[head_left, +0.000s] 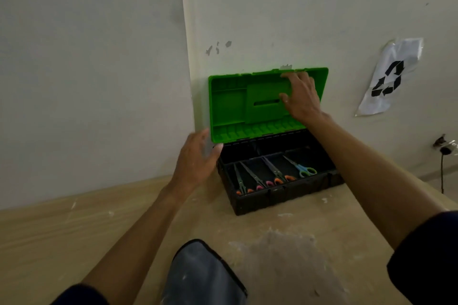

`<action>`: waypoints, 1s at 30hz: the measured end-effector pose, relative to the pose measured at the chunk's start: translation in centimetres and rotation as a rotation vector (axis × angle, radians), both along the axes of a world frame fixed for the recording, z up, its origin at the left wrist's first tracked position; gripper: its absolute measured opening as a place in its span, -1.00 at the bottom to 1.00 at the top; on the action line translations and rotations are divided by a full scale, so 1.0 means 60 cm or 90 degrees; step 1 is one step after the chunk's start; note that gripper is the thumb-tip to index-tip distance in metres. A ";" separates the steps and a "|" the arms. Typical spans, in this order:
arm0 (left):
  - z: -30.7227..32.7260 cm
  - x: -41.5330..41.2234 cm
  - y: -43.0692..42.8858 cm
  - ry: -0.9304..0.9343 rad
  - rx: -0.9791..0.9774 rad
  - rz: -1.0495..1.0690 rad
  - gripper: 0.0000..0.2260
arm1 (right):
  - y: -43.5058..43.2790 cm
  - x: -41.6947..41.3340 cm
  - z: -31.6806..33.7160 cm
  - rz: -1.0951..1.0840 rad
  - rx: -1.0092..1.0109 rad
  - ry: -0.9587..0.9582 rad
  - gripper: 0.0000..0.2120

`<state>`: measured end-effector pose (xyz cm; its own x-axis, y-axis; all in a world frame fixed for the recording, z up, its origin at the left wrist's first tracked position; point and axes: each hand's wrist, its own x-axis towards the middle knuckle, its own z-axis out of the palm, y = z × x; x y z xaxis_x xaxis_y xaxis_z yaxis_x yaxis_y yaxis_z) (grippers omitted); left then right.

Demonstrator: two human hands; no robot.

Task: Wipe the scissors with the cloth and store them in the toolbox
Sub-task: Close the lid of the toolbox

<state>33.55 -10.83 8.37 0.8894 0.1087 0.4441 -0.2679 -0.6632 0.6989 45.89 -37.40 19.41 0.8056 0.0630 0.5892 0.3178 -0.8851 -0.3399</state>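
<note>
A black toolbox (285,197) stands on the wooden surface against the wall, its green lid (230,104) raised upright. Inside the front tray lie several scissors (273,171) side by side, with orange, pink and blue-green handles toward me. My right hand (301,98) rests flat against the inner face of the lid near its top edge, fingers spread. At the box's left rear corner, just below the lid's lower left edge, my left hand (198,158) is blurred, fingers apart and holding nothing. A grey cloth (203,277) with dark trim lies at the bottom of the view.
A wall corner (188,57) runs down just left of the toolbox. A plastic-covered recycling sign (389,77) hangs on the wall at right. A black cable (442,171) drops from a socket at far right. White dust patches mark the wooden surface (285,255).
</note>
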 end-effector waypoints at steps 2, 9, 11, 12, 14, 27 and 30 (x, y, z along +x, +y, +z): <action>0.053 0.036 -0.027 -0.015 -0.037 -0.041 -0.30 | -0.012 0.021 0.023 -0.008 -0.060 0.018 -0.35; 0.089 0.093 -0.060 -0.029 -0.139 -0.014 -0.21 | -0.047 0.073 0.040 0.021 -0.085 0.102 -0.39; 0.085 0.096 -0.059 -0.050 -0.171 -0.012 -0.25 | -0.060 0.079 0.042 0.050 -0.070 0.081 -0.46; 0.083 0.097 -0.059 -0.066 -0.185 -0.008 -0.28 | -0.064 0.079 0.043 0.065 -0.062 0.066 -0.50; 0.079 0.095 -0.060 -0.107 -0.212 0.015 -0.35 | -0.072 0.075 0.043 0.076 -0.042 0.025 -0.60; 0.042 0.004 -0.063 -0.316 -0.079 0.009 -0.72 | -0.145 -0.072 -0.055 0.076 0.108 -0.223 -0.86; 0.016 -0.032 -0.070 -0.304 -0.067 -0.002 -0.68 | -0.159 -0.114 -0.110 0.071 0.105 -0.257 -0.86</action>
<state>31.61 -15.02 9.36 0.5899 0.1724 0.7888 -0.5768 -0.5937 0.5611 39.06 -46.93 12.78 0.5031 0.0148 0.8641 0.5445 -0.7819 -0.3036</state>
